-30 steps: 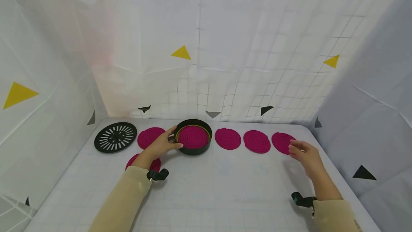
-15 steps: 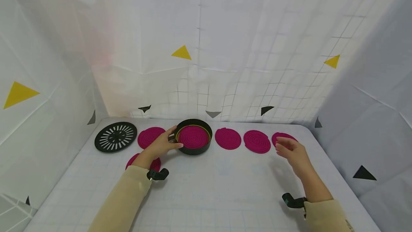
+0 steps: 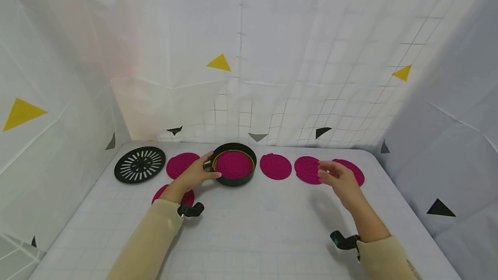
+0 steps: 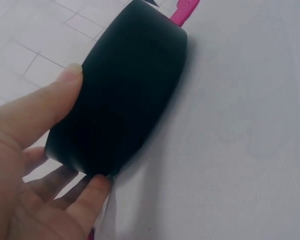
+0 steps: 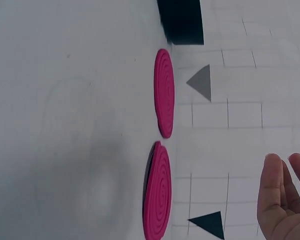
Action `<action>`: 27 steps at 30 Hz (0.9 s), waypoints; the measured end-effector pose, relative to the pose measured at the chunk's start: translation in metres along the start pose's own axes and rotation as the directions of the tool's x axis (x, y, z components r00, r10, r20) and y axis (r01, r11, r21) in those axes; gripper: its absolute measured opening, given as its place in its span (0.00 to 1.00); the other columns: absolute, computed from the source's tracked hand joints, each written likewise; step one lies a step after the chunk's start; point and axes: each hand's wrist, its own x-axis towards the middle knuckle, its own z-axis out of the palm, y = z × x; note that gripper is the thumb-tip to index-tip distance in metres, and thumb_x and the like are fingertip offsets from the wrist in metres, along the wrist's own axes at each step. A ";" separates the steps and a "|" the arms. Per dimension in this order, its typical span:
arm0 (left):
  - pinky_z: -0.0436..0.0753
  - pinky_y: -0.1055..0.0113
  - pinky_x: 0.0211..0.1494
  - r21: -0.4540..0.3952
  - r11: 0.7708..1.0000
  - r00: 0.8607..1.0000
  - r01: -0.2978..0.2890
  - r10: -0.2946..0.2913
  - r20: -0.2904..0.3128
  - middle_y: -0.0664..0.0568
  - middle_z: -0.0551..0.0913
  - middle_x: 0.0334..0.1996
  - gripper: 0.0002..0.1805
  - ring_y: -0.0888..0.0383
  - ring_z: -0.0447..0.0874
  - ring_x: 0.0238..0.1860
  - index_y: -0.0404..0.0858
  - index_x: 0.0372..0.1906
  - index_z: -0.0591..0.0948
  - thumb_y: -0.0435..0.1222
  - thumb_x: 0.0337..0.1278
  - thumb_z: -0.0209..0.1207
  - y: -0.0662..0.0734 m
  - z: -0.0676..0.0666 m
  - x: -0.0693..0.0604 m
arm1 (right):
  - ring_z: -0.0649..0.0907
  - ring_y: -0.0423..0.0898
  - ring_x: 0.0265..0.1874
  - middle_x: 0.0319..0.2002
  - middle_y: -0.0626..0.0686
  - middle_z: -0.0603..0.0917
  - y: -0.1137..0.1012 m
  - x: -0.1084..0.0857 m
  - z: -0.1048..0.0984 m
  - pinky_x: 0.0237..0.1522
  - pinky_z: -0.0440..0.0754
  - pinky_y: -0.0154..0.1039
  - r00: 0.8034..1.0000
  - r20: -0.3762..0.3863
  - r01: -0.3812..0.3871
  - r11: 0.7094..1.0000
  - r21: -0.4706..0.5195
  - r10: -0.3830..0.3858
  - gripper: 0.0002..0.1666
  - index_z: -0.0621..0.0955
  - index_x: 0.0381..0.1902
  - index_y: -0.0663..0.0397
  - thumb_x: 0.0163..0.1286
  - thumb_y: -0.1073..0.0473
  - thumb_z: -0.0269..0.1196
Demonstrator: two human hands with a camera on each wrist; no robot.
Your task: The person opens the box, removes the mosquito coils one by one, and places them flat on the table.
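Black and round, a shallow holder (image 3: pixel 236 182) sits near the far edge of a white bench (image 3: pixel 264 232), left of centre, with a magenta coiled disc (image 3: pixel 233 164) lying inside it. The person's left hand (image 3: pixel 194 175) grips the holder's left side, thumb on the near wall and fingers farther round. The right hand (image 3: pixel 341 179) is raised above the bench, thumb and fingers loosely bent and apart, nothing visible between them. From this hand, the holder lies well to the left; being circular, it has no long axis. A row of discs leads rightward from it: first disc (image 3: pixel 275 167), middle disc (image 3: pixel 305 170) beside the right fingertips, last disc (image 3: pixel 355 172) partly behind that hand. The right hand is nearer to the latter two.

Counted: one holder; one black slotted plate (image 3: pixel 141 164) at far left; six discs visible, comprising one inside the holder, three to its right, one behind the left hand (image 3: pixel 180 166), and one under the left forearm (image 3: pixel 188 198).
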 end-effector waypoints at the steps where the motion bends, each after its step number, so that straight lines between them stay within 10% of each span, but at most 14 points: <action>1: 0.67 0.43 0.70 -0.002 1.000 1.000 0.001 -0.001 -0.001 0.42 0.56 0.78 0.56 0.43 0.54 0.77 0.44 0.81 0.50 0.45 0.54 0.73 0.000 0.000 0.000 | 0.84 0.46 0.49 0.59 0.65 0.75 -0.001 0.001 0.003 0.48 0.82 0.28 1.000 0.005 0.001 1.000 -0.004 -0.001 0.30 0.73 0.66 0.62 0.73 0.52 0.63; 27: 0.64 0.45 0.73 0.019 1.000 1.000 -0.012 0.012 -0.002 0.42 0.55 0.78 0.55 0.42 0.54 0.77 0.42 0.81 0.49 0.44 0.57 0.71 0.000 0.000 0.000 | 0.82 0.57 0.52 0.56 0.62 0.79 -0.029 0.039 0.083 0.50 0.83 0.34 0.994 0.108 0.022 0.997 0.079 -0.031 0.21 0.78 0.61 0.61 0.73 0.60 0.63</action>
